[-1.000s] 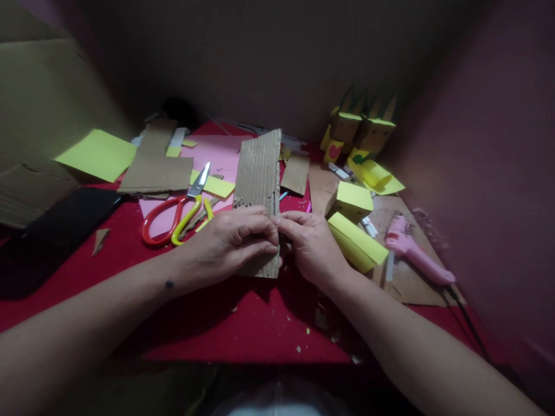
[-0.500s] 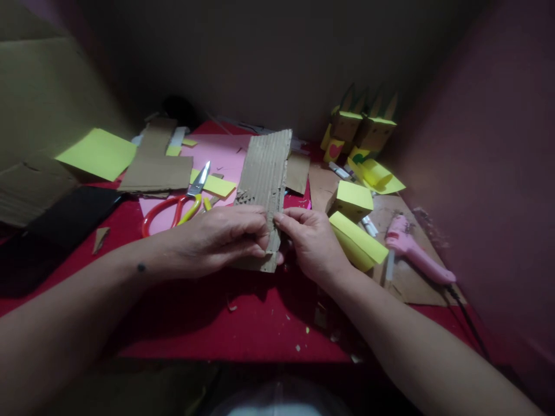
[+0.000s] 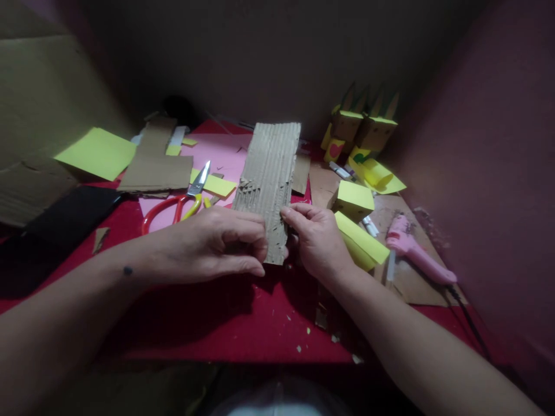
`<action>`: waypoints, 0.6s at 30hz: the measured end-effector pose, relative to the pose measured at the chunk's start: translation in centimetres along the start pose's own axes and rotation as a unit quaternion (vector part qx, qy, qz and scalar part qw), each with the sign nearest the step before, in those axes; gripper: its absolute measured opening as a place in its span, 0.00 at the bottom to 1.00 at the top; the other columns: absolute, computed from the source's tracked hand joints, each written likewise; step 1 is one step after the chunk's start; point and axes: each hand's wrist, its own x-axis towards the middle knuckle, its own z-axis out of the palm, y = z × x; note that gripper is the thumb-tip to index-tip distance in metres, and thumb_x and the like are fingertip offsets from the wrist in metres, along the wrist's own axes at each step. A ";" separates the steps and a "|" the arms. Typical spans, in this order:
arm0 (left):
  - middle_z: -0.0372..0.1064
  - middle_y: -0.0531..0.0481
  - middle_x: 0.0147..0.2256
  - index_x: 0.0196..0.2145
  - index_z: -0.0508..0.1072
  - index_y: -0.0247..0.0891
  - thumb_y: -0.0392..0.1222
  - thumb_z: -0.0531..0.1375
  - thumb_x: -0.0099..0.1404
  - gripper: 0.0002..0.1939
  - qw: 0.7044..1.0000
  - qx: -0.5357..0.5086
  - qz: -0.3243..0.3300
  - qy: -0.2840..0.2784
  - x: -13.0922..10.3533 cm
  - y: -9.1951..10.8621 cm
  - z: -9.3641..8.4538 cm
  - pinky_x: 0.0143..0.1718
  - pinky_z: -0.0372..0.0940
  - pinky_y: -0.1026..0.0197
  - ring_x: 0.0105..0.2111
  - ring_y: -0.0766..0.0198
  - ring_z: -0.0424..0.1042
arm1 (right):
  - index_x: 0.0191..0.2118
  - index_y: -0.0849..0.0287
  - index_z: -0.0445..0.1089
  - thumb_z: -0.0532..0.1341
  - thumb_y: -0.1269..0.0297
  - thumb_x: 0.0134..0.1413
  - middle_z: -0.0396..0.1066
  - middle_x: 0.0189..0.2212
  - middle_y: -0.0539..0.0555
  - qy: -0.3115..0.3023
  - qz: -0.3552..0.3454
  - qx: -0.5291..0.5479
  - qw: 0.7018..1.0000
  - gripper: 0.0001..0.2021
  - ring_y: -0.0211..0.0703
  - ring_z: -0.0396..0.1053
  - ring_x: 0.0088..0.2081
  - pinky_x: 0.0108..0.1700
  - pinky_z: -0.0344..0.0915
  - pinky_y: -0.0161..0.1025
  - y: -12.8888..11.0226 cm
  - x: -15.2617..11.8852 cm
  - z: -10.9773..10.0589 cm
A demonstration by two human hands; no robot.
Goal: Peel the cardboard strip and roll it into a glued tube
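Head view. Corrugated cardboard strip (image 3: pixel 271 167) mid-surface, held up at a slant, far end leaning away, near end between the hands. Right hand (image 3: pixel 318 240): grip closed on the strip's right edge, thumb on the ribbed face. Left hand (image 3: pixel 225 242): fingers curled against the strip's left side near its lower end; can't tell if that grip pinches it.

Edges: red surface (image 3: pixel 208 329) ends in front, below both hands; bare red strip there, only small scraps toward the right. Dark wall behind, pinkish wall close on the right, big cardboard panel (image 3: pixel 47 104) on the left. Left side tight: scissors (image 3: pixel 199 179) just beyond the left hand, black flat item (image 3: pixel 65 225) farther left. Right side tight too: yellow folded paper (image 3: pixel 362 242) just beside the right hand, yellow-topped box (image 3: pixel 353 200) behind it, pink glue gun (image 3: pixel 418 254) farther right on a cardboard sheet (image 3: pixel 427 289).

Hidden: scissor handles partly behind the left hand; right fingertips under the strip; small cardboard piece (image 3: pixel 301 175) partly behind the strip. Forearms cut off at the frame borders. Dark round thing (image 3: pixel 178 110) at the back too dim to name. Box figures (image 3: pixel 375 136) at back right dim, ears blurry.
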 end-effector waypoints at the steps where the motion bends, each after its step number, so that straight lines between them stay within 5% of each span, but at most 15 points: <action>1: 0.71 0.53 0.29 0.30 0.73 0.38 0.36 0.62 0.62 0.03 1.000 0.008 0.004 0.015 0.1 0.0 0.4 0.28 0.62 0.69 0.27 0.69 0.69 | 0.23 0.58 0.66 0.61 0.61 0.53 0.63 0.10 0.42 0.003 0.000 -0.003 1.000 0.11 0.32 0.61 0.10 0.10 0.57 0.28 0.0 0.0 0.0; 11: 0.72 0.55 0.28 0.35 0.73 0.37 0.33 0.59 0.65 0.03 0.992 -0.031 0.029 0.123 0.9 -0.7 3.1 0.31 0.64 0.69 0.27 0.71 0.71 | 0.19 0.58 0.62 0.60 0.64 0.52 0.59 0.11 0.41 0.028 -0.019 -0.050 0.998 0.13 0.30 0.60 0.11 0.13 0.52 0.27 -0.4 -0.2 0.2; 18: 0.69 0.51 0.30 0.31 0.69 0.37 0.33 0.53 0.68 0.08 0.993 0.022 0.034 0.108 0.7 -0.9 3.1 0.33 0.63 0.66 0.29 0.69 0.69 | 0.21 0.57 0.62 0.59 0.63 0.54 0.60 0.10 0.41 -0.003 -0.009 -0.049 0.999 0.12 0.32 0.62 0.12 0.13 0.54 0.27 -0.3 -0.5 0.5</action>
